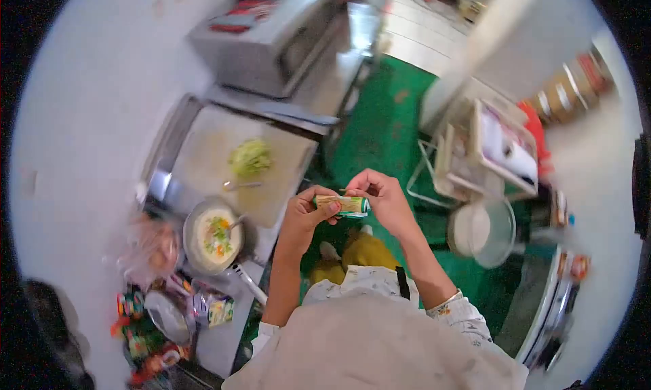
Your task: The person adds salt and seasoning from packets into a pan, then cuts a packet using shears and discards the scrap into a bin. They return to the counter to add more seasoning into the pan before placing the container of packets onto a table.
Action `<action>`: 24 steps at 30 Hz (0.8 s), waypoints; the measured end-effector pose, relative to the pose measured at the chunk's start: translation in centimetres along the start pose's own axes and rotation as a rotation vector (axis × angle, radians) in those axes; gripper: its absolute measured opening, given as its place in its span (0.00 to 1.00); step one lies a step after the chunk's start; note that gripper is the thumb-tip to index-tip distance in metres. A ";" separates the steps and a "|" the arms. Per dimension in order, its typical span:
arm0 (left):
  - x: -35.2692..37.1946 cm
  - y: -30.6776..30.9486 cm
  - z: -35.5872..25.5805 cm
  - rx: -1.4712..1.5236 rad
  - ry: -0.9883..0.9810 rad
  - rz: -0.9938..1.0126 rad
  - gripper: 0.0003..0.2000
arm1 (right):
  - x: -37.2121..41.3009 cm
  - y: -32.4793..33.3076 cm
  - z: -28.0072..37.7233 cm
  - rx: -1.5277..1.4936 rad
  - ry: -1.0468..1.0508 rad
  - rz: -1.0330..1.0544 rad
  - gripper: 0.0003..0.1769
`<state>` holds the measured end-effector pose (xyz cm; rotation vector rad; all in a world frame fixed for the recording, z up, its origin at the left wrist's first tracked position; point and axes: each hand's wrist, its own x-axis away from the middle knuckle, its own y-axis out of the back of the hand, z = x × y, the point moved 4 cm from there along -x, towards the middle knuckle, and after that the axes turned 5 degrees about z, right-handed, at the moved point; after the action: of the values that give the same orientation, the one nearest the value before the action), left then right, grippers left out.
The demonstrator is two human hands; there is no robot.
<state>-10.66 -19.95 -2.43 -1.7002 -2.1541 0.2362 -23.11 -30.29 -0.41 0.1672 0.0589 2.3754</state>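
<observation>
A small green and white container of what look like toothpicks (341, 205) is held sideways in front of the body. My left hand (308, 213) wraps round its left end, thumb on top. At its right end, my right hand (377, 193) pinches something thin and small, too blurred to name for certain. To the left, a pan (193, 253) with a creamy mixture (215, 237), green and orange bits and a spoon rests on the counter. Chopped greens (251, 158) lie on a cutting board (210, 135), with a spoon (241, 184) beside them.
A metal appliance (244, 61) stands beyond the board. Plastic bags and packets (213, 308) lie near the pan. On the right are stacked trays (485, 176), a clear tub (498, 234) and a folding stand (424, 180). The floor (386, 105) is green.
</observation>
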 end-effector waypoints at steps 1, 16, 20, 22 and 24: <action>-0.3 -2.0 0.4 0.016 0.014 0.064 0.08 | 2.1 1.7 -0.2 -0.068 -0.023 -0.060 0.02; 6.8 -39.5 15.6 -0.114 0.388 0.867 0.08 | 42.3 21.4 -4.3 0.199 -0.030 -1.014 0.06; 12.2 -49.1 21.0 -0.136 0.432 1.081 0.07 | 53.9 24.5 -6.4 0.135 -0.109 -1.132 0.08; 14.1 -52.8 23.2 -0.162 0.457 1.134 0.07 | 58.2 25.6 -6.4 0.215 -0.139 -1.188 0.09; 15.7 -56.2 24.6 -0.161 0.493 1.154 0.07 | 61.5 26.9 -6.8 0.234 -0.158 -1.245 0.10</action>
<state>-73.83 -16.41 -1.44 -2.5614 -0.6957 -0.0701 -86.51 -7.27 1.72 0.3132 0.2759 1.1053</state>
